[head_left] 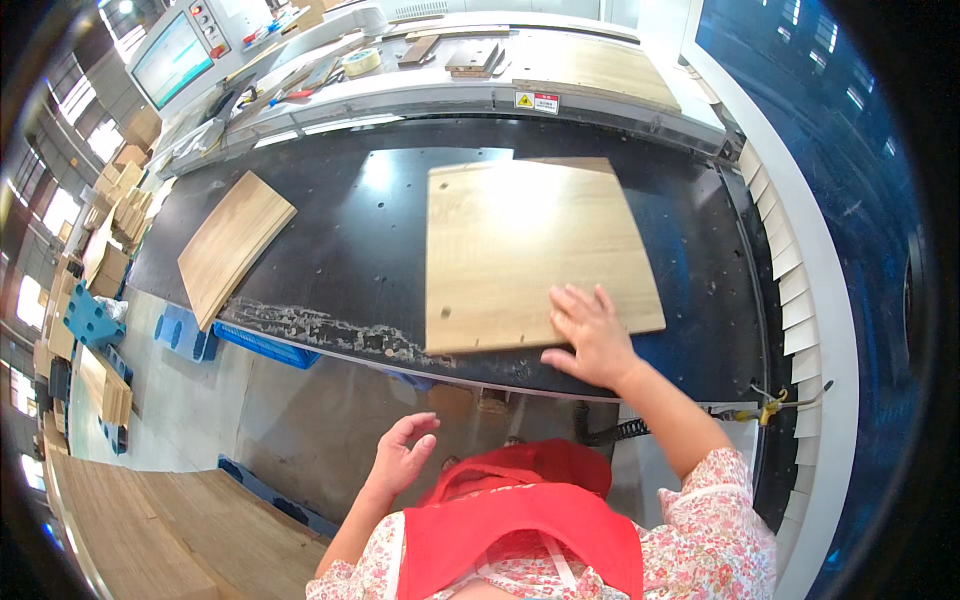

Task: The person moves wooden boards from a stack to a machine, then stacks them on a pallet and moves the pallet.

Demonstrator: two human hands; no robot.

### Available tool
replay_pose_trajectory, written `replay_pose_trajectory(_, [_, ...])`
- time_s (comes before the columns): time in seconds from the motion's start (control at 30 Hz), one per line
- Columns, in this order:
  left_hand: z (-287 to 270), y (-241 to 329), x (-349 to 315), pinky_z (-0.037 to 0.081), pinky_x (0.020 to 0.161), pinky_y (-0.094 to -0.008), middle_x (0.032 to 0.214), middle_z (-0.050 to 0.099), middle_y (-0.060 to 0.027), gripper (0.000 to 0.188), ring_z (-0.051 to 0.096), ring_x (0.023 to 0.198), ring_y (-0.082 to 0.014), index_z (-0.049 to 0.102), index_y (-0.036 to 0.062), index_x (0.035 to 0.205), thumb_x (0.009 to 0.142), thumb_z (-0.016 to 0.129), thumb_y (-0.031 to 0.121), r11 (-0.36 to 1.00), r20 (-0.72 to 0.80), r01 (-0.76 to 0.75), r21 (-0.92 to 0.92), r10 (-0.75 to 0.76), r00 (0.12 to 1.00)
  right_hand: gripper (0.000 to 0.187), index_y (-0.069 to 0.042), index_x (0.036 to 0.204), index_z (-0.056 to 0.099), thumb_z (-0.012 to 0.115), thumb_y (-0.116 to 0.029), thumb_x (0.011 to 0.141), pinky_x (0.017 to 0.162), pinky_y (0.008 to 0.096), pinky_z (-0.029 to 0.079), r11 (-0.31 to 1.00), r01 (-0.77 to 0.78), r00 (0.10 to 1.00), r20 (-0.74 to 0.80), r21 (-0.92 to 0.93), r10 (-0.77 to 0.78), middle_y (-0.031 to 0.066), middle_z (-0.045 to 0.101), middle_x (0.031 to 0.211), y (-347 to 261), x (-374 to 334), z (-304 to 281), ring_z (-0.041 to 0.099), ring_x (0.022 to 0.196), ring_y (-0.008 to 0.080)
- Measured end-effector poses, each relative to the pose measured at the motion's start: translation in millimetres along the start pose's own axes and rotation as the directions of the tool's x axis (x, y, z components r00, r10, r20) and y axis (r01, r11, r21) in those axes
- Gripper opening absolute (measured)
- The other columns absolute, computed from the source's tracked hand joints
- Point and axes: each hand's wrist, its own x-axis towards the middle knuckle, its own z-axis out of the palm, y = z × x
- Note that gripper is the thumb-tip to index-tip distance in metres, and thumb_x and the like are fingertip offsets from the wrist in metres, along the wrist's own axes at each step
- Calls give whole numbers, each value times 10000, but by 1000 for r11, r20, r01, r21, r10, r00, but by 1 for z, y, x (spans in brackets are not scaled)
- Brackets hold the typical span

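A large light wood-grain panel (520, 240) lies flat on the black machine table (340, 240), with a few small holes along its left side and near edge. My right hand (592, 338) rests on its near right part, fingers stretched forward and the thumb near the panel's front edge. Nothing is gripped in it. My left hand (402, 455) hangs in the air short of the table, fingers loosely bent and apart, holding nothing. To the left, a narrower wood-grain board (235, 245) lies at a slant, its near corner jutting past the table's front edge.
Behind the table runs a machine ledge with a tape roll (361, 62), dark wood pieces (475, 60) and tools. A control screen (173, 62) stands at far left. Stacked boards (170, 530) are at lower left, a blue crate (265, 345) under the table, an air nozzle (770, 408) at right.
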Motion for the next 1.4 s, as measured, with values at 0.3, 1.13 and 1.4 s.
replay_pose_trajectory(0.3, [-13,-13,3,355,1022,-447,1358,438,-122,680,443,1225,-293,363,67,1360,891,431,554,445,328,376,-813,-183,927,167,-149,894,624,634,-230,748,1016,411,294,978,152,925,-330,-140,-191,-23,539,1217,-88,-50,28,470,1134,150])
replay_pose_trajectory(1.13, [-46,45,36,511,713,-264,982,642,-71,293,618,842,-135,536,52,1168,935,494,225,760,31,-28,-649,63,998,321,63,1031,562,566,-228,896,783,325,462,858,-144,514,-704,492,490,147,633,976,7,35,-67,600,891,199])
replay_pose_trajectory(1.4, [-15,96,61,351,1015,-370,1311,455,-137,551,428,1221,-221,383,48,1337,858,618,186,936,74,-234,-262,261,962,342,113,1022,527,552,-209,909,767,348,475,697,-115,463,-583,708,668,193,618,974,-31,37,-48,606,903,243])
